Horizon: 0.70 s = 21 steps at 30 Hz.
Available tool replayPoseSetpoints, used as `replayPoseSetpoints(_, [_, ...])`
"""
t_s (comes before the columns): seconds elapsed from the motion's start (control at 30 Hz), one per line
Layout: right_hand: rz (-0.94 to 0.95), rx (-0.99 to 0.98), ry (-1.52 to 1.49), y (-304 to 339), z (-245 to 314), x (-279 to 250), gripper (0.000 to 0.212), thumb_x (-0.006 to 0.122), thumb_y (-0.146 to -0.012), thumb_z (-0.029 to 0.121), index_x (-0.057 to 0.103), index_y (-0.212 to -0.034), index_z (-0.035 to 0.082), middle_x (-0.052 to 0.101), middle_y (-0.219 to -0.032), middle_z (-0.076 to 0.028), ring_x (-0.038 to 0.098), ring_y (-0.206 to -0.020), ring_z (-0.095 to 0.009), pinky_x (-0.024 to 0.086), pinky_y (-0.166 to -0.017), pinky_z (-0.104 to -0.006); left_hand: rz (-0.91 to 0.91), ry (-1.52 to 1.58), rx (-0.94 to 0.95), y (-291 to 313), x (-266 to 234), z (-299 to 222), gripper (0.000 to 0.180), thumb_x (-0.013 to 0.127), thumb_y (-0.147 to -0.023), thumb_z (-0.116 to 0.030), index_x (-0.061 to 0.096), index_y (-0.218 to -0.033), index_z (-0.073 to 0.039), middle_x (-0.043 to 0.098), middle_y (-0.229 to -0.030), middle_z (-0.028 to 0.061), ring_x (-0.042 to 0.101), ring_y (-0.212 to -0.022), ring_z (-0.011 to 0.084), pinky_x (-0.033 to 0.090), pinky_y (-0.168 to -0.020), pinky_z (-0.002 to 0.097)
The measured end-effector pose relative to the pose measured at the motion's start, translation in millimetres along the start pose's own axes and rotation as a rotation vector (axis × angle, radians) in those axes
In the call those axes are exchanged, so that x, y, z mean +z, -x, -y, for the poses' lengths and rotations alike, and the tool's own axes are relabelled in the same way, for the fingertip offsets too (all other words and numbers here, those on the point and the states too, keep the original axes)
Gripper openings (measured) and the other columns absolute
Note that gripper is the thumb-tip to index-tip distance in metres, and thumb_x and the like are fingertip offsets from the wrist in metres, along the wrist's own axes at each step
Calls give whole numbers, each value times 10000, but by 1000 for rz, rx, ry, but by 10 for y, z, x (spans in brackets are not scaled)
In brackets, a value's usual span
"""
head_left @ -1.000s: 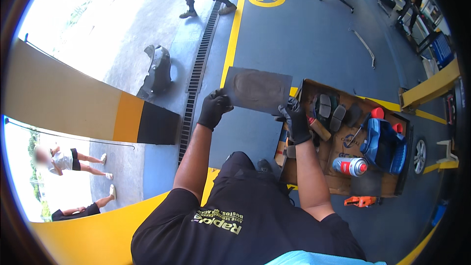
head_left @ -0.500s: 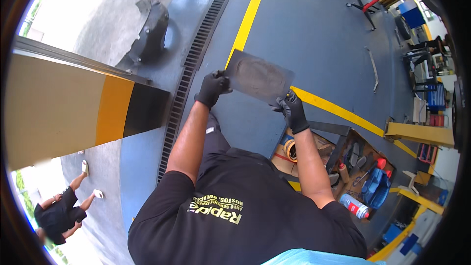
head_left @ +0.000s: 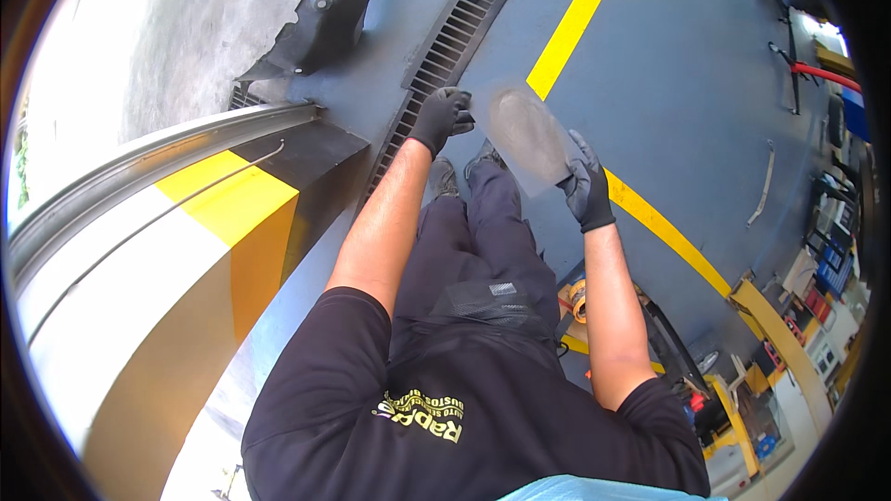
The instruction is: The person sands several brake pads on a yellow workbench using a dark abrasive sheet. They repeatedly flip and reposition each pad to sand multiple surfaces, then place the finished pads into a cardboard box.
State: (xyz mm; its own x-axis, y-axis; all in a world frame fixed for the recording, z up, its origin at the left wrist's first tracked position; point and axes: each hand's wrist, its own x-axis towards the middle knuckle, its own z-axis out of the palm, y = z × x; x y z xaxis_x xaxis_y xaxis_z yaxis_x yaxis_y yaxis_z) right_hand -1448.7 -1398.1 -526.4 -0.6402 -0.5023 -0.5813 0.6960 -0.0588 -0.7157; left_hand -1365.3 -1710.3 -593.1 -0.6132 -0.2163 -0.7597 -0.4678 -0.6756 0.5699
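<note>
A thin, see-through grey sheet [head_left: 531, 134] with a darker oval patch is held up in front of me, tilted over the floor. My right hand [head_left: 587, 184], in a black glove, grips its lower right edge between the thumb and outstretched fingers. At the upper left edge, my left hand [head_left: 443, 119], also black-gloved, has its fingers curled in a pinch. The sheet's edge there is faint and blurred. Below the sheet show my legs and shoes [head_left: 445, 178] on the blue floor.
A striped pillar [head_left: 255, 250] with a metal rail stands close on my left. Beyond it lies a large black plastic car part [head_left: 325, 23], beside a floor drain grate [head_left: 445, 56]. A tool tray with a tape roll [head_left: 578, 301] and a yellow metal arm [head_left: 780, 353] are at lower right.
My view has shifted left, bringing the pillar and black car part closer and the tool tray lower. The sheet looks paler and has turned steeper. Both hands remain at its edges.
</note>
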Motion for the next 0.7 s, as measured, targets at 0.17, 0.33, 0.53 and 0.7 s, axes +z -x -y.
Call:
replayPoseSetpoints(0.17, [-67,28,249,-1324,-352,175,583,463,-1003,-37,442,-1581,31,625,-1416,-159,650,-1221,-196,566,-994,-361,-9,355,-244,-538,-4,435,286,674,-1027,-330,629,-1227,-131,634,-1024,52,656,-898,205,588,-789,443])
replayPoseSetpoints(0.33, [-196,-77,589,-2505,-1270,25,583,481,-969,-18,491,-1552,14,663,-1350,-138,660,-1003,-128,548,-852,-277,-20,58,168,-1315,-17,1354,262,727,-990,-315,680,-1126,-96,702,-1080,102,682,-961,282,576,-828,436])
replayPoseSetpoints(0.53, [-348,176,1136,-3809,-1731,388,641,546,-937,159,473,-1561,34,643,-1402,-304,622,-1302,-452,487,-1111,-471,230,-929,370,-2705,-807,1685,217,637,-1017,-121,704,-1176,11,708,-1206,204,687,-1100,344,592,-945,422])
replayPoseSetpoints(0.7, [-165,240,822,-4838,-2093,875,520,586,-1006,228,534,-1491,47,669,-1381,-232,666,-1252,-395,528,-1070,-466,171,-296,59,-3905,-1586,1947,326,494,-1052,10,571,-1368,-23,649,-1289,168,691,-1119,301,648,-918,400])
